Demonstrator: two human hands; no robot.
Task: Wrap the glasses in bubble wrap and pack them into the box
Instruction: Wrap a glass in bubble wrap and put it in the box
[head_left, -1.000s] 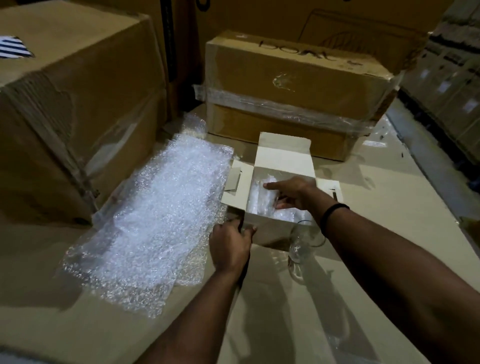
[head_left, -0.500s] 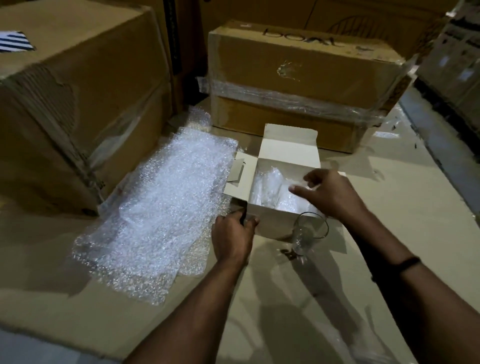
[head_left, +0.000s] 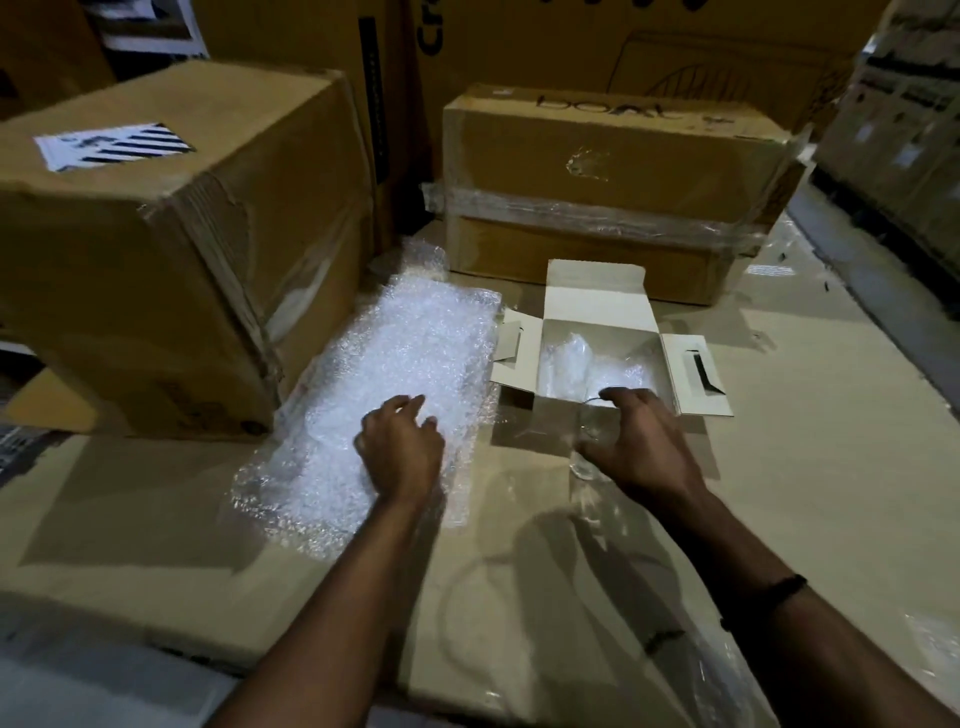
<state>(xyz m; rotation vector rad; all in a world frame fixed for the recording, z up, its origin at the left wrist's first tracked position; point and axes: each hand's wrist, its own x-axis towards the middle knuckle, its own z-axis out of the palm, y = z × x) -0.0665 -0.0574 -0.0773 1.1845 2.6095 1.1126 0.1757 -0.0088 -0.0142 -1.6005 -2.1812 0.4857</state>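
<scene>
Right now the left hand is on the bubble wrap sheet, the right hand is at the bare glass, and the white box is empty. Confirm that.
Not quite: the white box is not empty. The head view shows bubble-wrapped bundles lying inside it. The rest is right: the left hand is on the bubble wrap sheet, and the right hand is at the bare glass.

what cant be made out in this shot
1. Head view: the glass is mostly covered by the right hand; whether its fingers grip it is unclear.
2. Head view: in the white box, the wrapped bundles and the near wall hide how many glasses lie inside.
3. Head view: the striped label on the left carton is blurred and unreadable.
</scene>
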